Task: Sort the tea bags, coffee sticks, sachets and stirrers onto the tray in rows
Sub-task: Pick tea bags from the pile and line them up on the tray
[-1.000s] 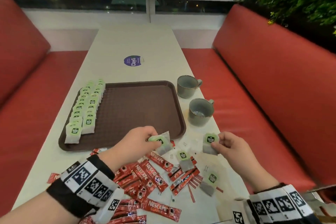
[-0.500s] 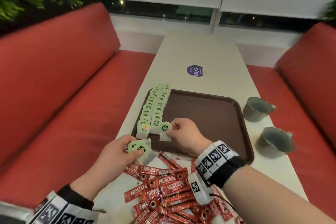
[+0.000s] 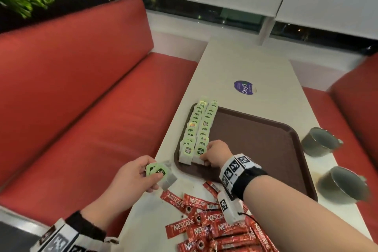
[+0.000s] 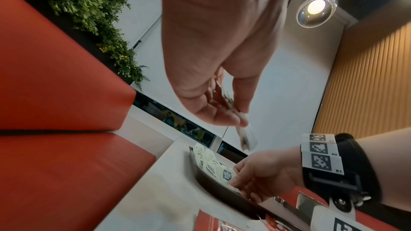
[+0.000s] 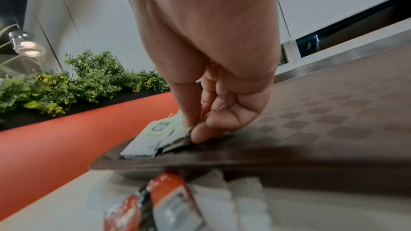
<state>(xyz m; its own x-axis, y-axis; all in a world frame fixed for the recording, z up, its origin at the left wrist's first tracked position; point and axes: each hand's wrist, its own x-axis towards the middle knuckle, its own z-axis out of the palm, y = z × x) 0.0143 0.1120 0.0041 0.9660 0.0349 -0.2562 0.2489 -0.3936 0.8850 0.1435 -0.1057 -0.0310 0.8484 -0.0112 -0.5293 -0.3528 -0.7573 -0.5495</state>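
A: From the head view, what's on the brown tray (image 3: 266, 149)?

B: It's a rounded-corner plastic tray with a fine woven grain. Two overlapping rows of tea bags (image 3: 199, 129) run down its left side, pale paper pouches with green tags. The right hand (image 3: 215, 154) has its fingers curled onto the nearest tea bag (image 3: 200, 152) of the inner row, at the tray's near-left corner. The left hand (image 3: 133, 176) pinches a small bunch of tea bags (image 3: 160, 173) above the table edge. Glossy red coffee sticks (image 3: 204, 223) lie heaped on the pale table (image 3: 255, 63), and two grey glazed mugs (image 3: 319, 145) stand right of the tray.

A: And the left wrist view?

B: Thumb and fingers (image 4: 222, 117) are closed on thin, crinkled bags that hang below them.

A: The right wrist?

B: The fingertips (image 5: 200, 134) pinch a flat grey-white bag (image 5: 177, 136) lying on the tray's chequered surface (image 5: 333, 120), beside another with a green tag (image 5: 155, 129).
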